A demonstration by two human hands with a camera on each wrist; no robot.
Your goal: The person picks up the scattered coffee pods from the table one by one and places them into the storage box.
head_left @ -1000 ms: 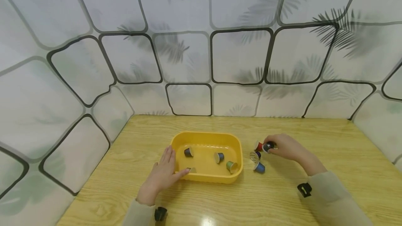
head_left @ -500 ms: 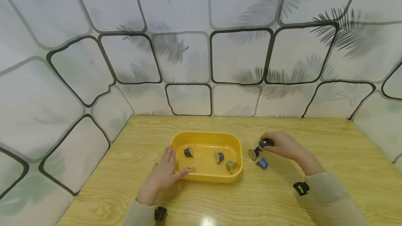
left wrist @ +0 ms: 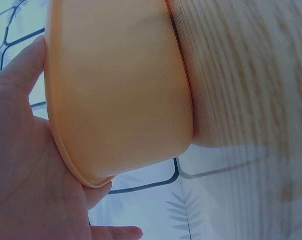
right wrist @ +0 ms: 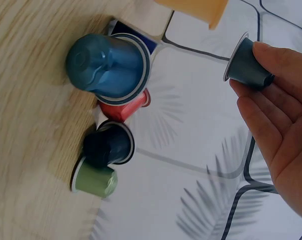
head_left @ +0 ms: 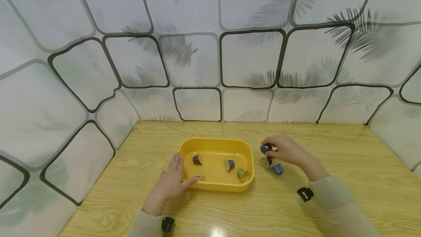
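Observation:
My right hand pinches a dark coffee capsule between thumb and fingertips, just right of a yellow tray. In the right wrist view this capsule looks dark teal, raised off the table. Below the hand lie a blue capsule and one with a tan lid. A red capsule, a black one and a green one show in the right wrist view. My left hand rests against the tray's front left corner, fingers straight, thumb along the rim.
Inside the tray lie a dark capsule, a navy one, a green one and another partly hidden by the front rim. The wooden table meets a patterned wall at the back.
My right hand has moved left toward the tray with the dark capsule, over the red one. The blue capsule has shifted right and the tan-lidded one has turned. The left hand stays still.

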